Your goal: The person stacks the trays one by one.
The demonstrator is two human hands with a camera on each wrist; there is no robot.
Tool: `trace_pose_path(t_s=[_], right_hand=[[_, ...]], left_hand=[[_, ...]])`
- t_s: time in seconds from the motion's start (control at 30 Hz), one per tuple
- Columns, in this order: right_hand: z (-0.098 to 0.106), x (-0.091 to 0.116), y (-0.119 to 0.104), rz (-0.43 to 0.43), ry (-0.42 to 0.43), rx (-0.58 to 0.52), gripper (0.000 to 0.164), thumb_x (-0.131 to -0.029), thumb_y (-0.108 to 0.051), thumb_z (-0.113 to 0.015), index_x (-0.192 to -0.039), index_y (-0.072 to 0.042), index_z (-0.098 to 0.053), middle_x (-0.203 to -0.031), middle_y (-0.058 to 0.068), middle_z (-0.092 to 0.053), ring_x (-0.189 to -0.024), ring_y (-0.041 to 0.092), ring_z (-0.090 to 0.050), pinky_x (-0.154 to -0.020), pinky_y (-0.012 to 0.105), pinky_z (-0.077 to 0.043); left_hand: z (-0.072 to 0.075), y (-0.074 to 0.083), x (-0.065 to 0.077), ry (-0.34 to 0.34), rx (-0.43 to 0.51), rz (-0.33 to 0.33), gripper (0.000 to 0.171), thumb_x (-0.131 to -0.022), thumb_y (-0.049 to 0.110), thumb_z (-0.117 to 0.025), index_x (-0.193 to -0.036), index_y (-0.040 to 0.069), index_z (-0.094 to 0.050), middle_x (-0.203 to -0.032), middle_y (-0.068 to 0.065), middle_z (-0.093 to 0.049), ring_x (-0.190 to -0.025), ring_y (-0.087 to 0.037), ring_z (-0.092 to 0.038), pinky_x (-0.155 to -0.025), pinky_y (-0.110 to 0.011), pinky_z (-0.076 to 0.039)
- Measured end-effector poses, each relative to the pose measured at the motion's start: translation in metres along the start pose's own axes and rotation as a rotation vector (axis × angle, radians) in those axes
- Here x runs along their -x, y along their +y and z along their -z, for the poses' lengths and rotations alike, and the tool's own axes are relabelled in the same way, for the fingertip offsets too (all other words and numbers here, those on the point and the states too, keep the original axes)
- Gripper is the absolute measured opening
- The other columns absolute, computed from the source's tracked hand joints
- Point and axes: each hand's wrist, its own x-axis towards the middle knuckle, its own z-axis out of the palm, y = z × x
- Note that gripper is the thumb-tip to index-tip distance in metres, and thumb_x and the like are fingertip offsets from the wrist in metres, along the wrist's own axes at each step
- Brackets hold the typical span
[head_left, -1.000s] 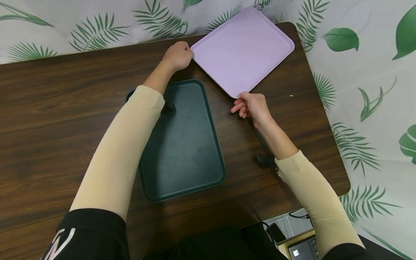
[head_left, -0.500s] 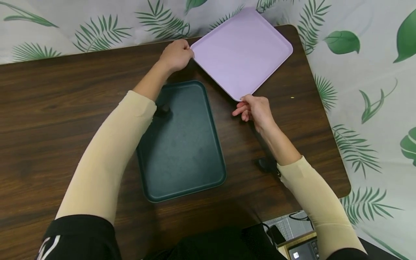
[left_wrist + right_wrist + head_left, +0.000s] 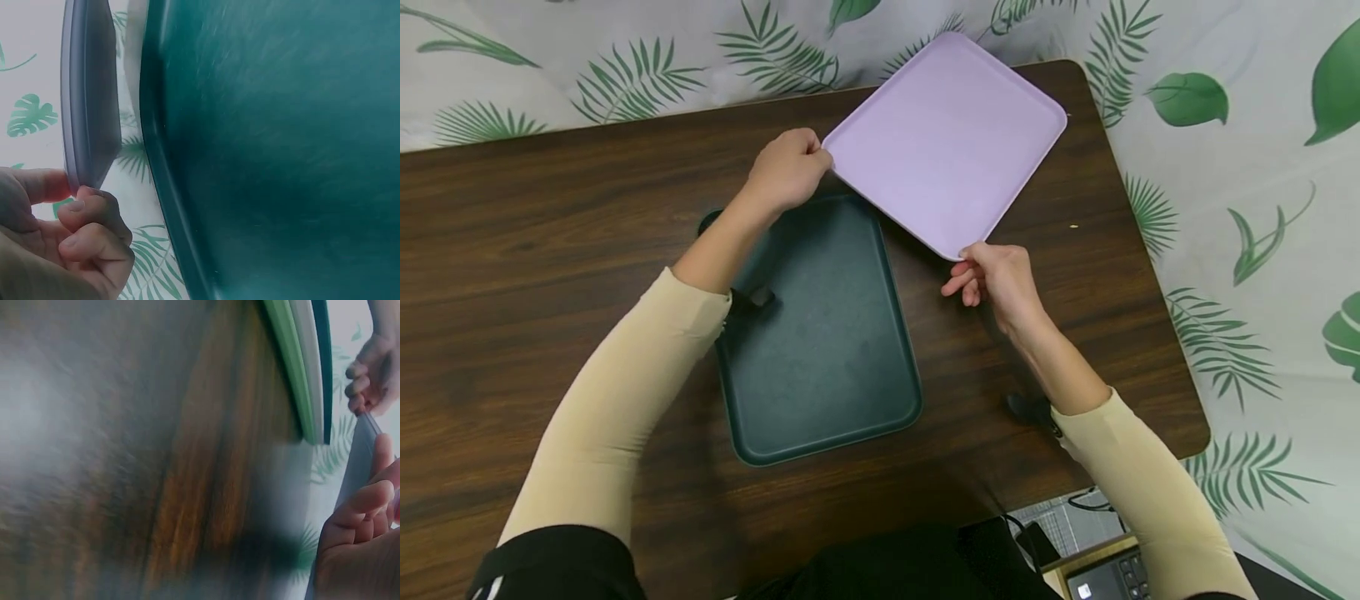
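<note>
A lilac rectangular tray is held tilted over the back right of the table, raised above it. My left hand pinches its left corner; in the left wrist view, the thumb is on one face and curled fingers are on the other. My right hand pinches the near corner between thumb and forefinger, the other fingers loosely bent below. Left of the right hand lies a dark green tray, partly under my left forearm. The right wrist view shows it stacked on a white tray and a light green tray.
The dark wooden table ends at a rounded edge on the right. A leaf-patterned cloth surrounds its back and right sides. Below the front right edge are cables and a dark keypad device in a wooden frame.
Both hands have drawn the lilac tray toward the body and slightly left, its near left edge now overlapping the dark green tray's far right corner. The dark green tray stays put.
</note>
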Motion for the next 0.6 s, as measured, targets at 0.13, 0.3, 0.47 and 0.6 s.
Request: trace_pose_path(t_s=[0.13,0.3,0.47,0.6], right_hand=[[-0.002,0.013,0.003,0.028,-0.018,-0.004,0.029,-0.088,-0.007,-0.052,-0.062,0.002,-0.062,-0.054,0.014,-0.064,-0.035,0.015,-0.052,-0.037,0.023,-0.04],[-0.005,0.029,0.006,0.053,-0.046,0.038,0.03,-0.087,-0.005,-0.051,-0.061,0.003,-0.063,-0.054,0.014,-0.064,-0.036,0.016,-0.053,-0.038,0.024,-0.041],[-0.007,0.042,0.011,0.075,-0.069,0.097,0.03,-0.087,-0.004,-0.051,-0.061,0.004,-0.063,-0.054,0.014,-0.064,-0.037,0.018,-0.054,-0.039,0.026,-0.042],[-0.008,0.051,0.015,0.097,-0.084,0.124,0.03,-0.087,-0.003,-0.051,-0.06,0.006,-0.063,-0.054,0.014,-0.064,-0.037,0.02,-0.055,-0.04,0.028,-0.043]], left_hand=[[-0.003,-0.008,0.023,0.018,0.049,0.006,0.02,-0.096,0.018,-0.043,-0.079,0.008,-0.045,-0.076,-0.006,-0.041,-0.068,-0.02,-0.04,-0.062,-0.032,-0.031],[-0.008,-0.022,0.052,0.053,0.095,-0.004,0.02,-0.095,0.019,-0.044,-0.079,0.008,-0.046,-0.07,-0.005,-0.041,-0.064,-0.021,-0.04,-0.061,-0.033,-0.032],[-0.014,-0.033,0.077,0.096,0.154,-0.028,0.019,-0.093,0.017,-0.045,-0.076,0.008,-0.044,-0.064,-0.004,-0.038,-0.055,-0.019,-0.035,-0.055,-0.033,-0.029],[-0.018,-0.04,0.097,0.138,0.184,-0.033,0.018,-0.091,0.016,-0.046,-0.076,0.008,-0.045,-0.062,-0.004,-0.037,-0.054,-0.019,-0.035,-0.053,-0.032,-0.029]])
